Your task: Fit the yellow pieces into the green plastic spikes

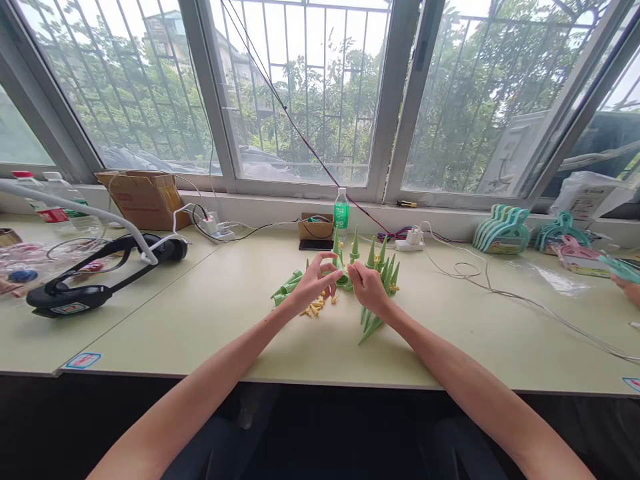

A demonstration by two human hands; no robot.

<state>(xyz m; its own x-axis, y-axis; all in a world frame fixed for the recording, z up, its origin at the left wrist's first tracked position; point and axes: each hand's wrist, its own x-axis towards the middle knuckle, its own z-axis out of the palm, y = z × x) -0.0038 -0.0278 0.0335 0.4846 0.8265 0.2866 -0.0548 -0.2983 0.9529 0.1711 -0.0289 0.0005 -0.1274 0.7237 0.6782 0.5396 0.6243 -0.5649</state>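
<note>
My left hand (317,281) is over the table with its thumb and fingers curled towards each other. A green plastic piece (343,281) shows just under its fingertips; I cannot tell whether they grip it. Close by on the right, my right hand (369,287) is closed in a pinch, and what is in it is hidden. Several green cones (355,245) stand upright behind the hands, and more green cones (371,329) lie beside and below my right hand. Small yellow pegs (313,309) lie loose under my left hand. Green tubular pieces (286,288) lie to its left.
A green-labelled bottle (341,212) and a dark phone (315,245) are behind the cones. Power strips (409,245) and cables run along the window sill. A black headset (100,273) lies left; teal hangers (501,229) stand right. Another person's hand (629,288) shows at the right edge.
</note>
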